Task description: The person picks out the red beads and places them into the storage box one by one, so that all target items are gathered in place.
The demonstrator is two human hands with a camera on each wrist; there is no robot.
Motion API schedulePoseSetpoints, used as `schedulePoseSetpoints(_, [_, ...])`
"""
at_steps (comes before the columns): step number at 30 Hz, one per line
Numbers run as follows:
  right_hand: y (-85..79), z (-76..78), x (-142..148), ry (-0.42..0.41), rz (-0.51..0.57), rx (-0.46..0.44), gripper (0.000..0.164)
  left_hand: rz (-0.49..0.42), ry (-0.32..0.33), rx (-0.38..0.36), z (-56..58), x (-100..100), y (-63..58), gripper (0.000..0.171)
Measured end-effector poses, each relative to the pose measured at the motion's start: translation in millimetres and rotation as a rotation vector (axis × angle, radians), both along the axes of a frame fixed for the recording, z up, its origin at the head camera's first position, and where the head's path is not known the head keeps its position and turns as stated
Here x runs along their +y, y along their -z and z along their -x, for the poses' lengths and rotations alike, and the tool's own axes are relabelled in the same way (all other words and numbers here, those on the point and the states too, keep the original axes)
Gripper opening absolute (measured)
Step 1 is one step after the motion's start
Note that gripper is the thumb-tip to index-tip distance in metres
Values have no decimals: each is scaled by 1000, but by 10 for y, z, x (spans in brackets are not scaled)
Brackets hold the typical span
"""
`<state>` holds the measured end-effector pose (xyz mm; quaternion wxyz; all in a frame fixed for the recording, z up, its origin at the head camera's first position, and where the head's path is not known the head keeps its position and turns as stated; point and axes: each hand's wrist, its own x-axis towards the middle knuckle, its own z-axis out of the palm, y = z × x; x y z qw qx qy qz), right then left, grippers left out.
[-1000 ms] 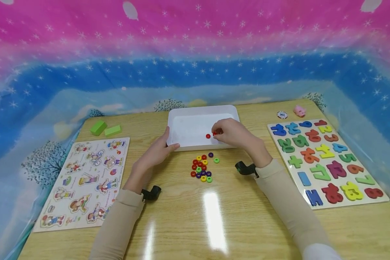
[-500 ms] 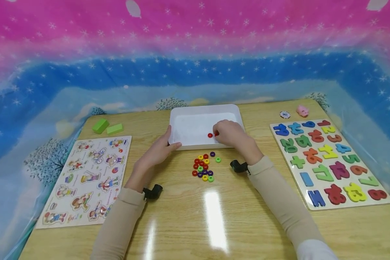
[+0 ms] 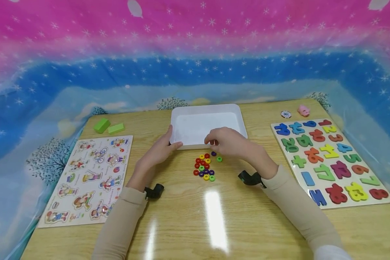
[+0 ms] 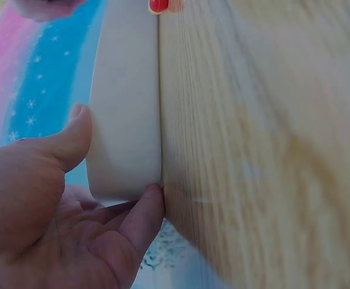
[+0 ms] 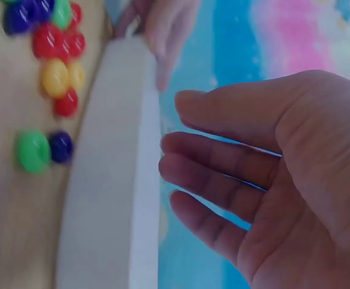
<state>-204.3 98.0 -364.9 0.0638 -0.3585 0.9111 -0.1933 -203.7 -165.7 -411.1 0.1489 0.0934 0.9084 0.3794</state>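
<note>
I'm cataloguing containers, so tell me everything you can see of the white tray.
The white tray is a shallow, open rectangle with rounded corners, raised walls and smooth, plain surfaces that look like plastic. It sits upright on the wooden table near the table's far edge, a long side facing the person. The left hand holds its near left corner. The right hand is over the near wall, hiding part of the inside; whether it touches is unclear. Beads lie just in front.
</note>
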Motion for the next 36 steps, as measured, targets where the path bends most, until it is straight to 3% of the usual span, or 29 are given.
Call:
schedulePoseSetpoints(6, [157, -160, -121, -56, -88, 68, 16, -9, -2, 0, -12, 6, -13, 82])
schedulePoseSetpoints(10, [263, -182, -164, -67, -141, 142, 11, -14, -7, -5, -17, 11, -18, 82])
schedulePoseSetpoints(16, [341, -180, -167, -48, -207, 161, 17, -14, -3, -13, -7, 13, -10, 82])
schedulePoseSetpoints(30, [361, -179, -145, -71, -207, 206, 14, 1, -2, -7, -11, 11, -33, 81])
schedulePoseSetpoints(36, [251, -114, -57, -51, -66, 201, 12, 3, -4, -14, -22, 2, -26, 82])
